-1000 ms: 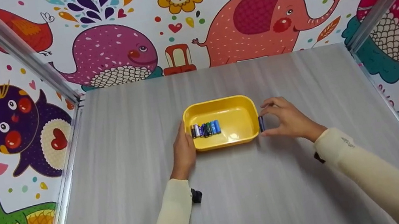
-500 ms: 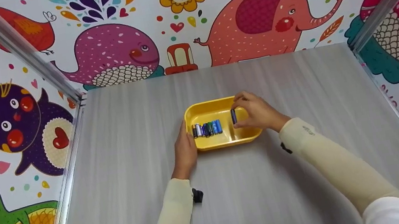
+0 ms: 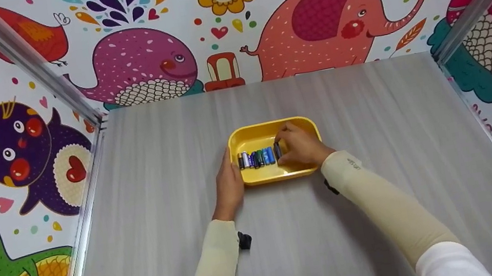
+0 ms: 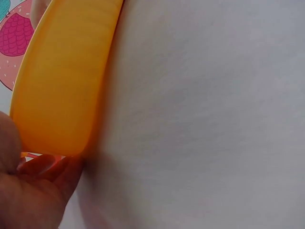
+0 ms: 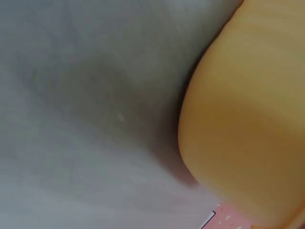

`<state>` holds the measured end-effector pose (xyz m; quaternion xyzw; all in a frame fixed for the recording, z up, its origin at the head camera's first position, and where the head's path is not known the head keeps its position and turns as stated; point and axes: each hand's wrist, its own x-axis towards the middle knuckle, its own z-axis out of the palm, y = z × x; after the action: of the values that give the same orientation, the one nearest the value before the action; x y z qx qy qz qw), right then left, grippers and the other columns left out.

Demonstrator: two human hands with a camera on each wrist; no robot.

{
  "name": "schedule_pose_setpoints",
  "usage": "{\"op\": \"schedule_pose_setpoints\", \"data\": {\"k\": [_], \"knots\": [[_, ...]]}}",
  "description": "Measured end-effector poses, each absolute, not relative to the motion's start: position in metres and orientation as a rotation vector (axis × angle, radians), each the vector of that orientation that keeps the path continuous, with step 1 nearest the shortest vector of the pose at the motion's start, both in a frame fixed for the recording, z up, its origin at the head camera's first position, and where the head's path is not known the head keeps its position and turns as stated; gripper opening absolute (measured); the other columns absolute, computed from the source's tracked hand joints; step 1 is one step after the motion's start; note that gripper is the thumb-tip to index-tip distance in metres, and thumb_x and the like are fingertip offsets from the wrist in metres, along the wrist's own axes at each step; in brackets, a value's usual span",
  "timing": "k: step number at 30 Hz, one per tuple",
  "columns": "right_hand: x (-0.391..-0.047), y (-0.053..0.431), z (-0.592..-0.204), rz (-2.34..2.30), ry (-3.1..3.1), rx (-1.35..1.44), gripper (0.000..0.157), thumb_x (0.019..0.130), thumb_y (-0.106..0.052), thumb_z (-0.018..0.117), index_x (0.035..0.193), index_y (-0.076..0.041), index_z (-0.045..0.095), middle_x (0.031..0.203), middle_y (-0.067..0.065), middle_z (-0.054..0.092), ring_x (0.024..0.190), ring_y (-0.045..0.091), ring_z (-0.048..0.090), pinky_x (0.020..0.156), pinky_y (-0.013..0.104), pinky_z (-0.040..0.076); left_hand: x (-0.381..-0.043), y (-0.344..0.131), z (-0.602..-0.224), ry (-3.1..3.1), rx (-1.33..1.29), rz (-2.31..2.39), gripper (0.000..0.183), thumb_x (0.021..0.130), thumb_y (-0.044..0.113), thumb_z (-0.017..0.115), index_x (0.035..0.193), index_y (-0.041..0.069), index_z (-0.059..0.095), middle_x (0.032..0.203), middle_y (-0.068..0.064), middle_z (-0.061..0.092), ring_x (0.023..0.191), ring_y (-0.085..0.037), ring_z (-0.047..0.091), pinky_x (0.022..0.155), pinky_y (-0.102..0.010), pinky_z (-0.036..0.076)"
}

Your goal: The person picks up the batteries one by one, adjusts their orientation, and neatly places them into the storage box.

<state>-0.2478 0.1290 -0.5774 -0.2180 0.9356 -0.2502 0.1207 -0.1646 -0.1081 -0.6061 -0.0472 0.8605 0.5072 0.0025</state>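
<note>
A yellow plastic box stands on the table in the head view. Its left end is gripped by my left hand, thumb at the rim and fingers along the outside. In the left wrist view that hand curls around a corner of the box. Several batteries lie side by side in the left part of the box. Inside it, just right of this row, my right hand pinches a dark battery upright-aligned with the others, between thumb and fingers. The right wrist view shows only the box's outer wall.
The grey wood-grain table extends around the box. Printed cartoon walls rise at the back and both sides, with metal posts at the corners.
My right hand has carried the dark battery leftward from beside the box's right end, over the rim, and down beside the row. The left hand has kept its hold on the box.
</note>
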Motion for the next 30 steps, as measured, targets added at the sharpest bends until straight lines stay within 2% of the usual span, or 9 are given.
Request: {"op": "schedule_pose_setpoints", "data": {"k": [9, 17, 20, 24, 27, 30], "knots": [[-0.247, 0.124, -0.586, -0.722, 2.699, -0.551, 0.054, 0.076, -0.034, 0.092, 0.119, -0.010, 0.071, 0.132, 0.007, 0.052, 0.124, 0.026, 0.051, 0.115, 0.040, 0.044, -0.164, -0.108, -0.607, 2.732, -0.133, 1.572, 0.055, 0.111, 0.015, 0.034, 0.164, 0.008, 0.022, 0.169, -0.009, 0.028, 0.155, -0.023, 0.029, 0.128, -0.041, 0.024], [-0.247, 0.121, -0.586, -0.747, 2.676, -0.507, 0.060, 0.074, -0.039, 0.092, 0.122, -0.013, 0.070, 0.134, 0.007, 0.053, 0.130, 0.027, 0.046, 0.120, 0.042, 0.038, -0.164, -0.110, -0.606, 2.725, -0.165, 1.586, 0.055, 0.110, 0.015, 0.035, 0.163, 0.008, 0.022, 0.168, -0.007, 0.029, 0.155, -0.023, 0.030, 0.127, -0.041, 0.025], [-0.247, 0.121, -0.580, -0.778, 2.655, -0.482, 0.069, 0.075, -0.037, 0.092, 0.131, -0.011, 0.064, 0.137, 0.009, 0.051, 0.129, 0.028, 0.047, 0.120, 0.043, 0.038, -0.164, -0.111, -0.606, 2.691, -0.175, 1.607, 0.055, 0.111, 0.016, 0.034, 0.164, 0.010, 0.021, 0.169, -0.006, 0.027, 0.155, -0.023, 0.028, 0.128, -0.041, 0.025], [-0.240, 0.129, -0.565, -1.017, 2.618, -0.400, 0.081, 0.083, -0.032, 0.087, 0.149, -0.011, 0.045, 0.143, 0.012, 0.049, 0.129, 0.032, 0.050, 0.115, 0.048, 0.044, -0.161, -0.112, -0.605, 2.556, -0.275, 1.707, 0.056, 0.112, 0.025, 0.034, 0.165, 0.016, 0.019, 0.169, -0.004, 0.029, 0.155, -0.023, 0.028, 0.128, -0.044, 0.024], [-0.230, 0.146, -0.550, -1.311, 2.616, -0.345, 0.083, 0.089, -0.029, 0.080, 0.156, -0.014, 0.033, 0.143, 0.013, 0.052, 0.127, 0.034, 0.053, 0.107, 0.053, 0.050, -0.158, -0.116, -0.604, 2.445, -0.369, 1.811, 0.057, 0.112, 0.035, 0.035, 0.165, 0.020, 0.019, 0.165, -0.003, 0.037, 0.154, -0.023, 0.031, 0.127, -0.046, 0.025], [-0.222, 0.175, -0.539, -1.529, 2.688, -0.334, 0.082, 0.093, -0.027, 0.076, 0.158, -0.014, 0.029, 0.138, 0.016, 0.055, 0.122, 0.035, 0.055, 0.099, 0.055, 0.052, -0.155, -0.124, -0.601, 2.422, -0.398, 1.859, 0.059, 0.111, 0.041, 0.035, 0.165, 0.021, 0.021, 0.163, -0.003, 0.042, 0.153, -0.023, 0.034, 0.127, -0.045, 0.026]]}}
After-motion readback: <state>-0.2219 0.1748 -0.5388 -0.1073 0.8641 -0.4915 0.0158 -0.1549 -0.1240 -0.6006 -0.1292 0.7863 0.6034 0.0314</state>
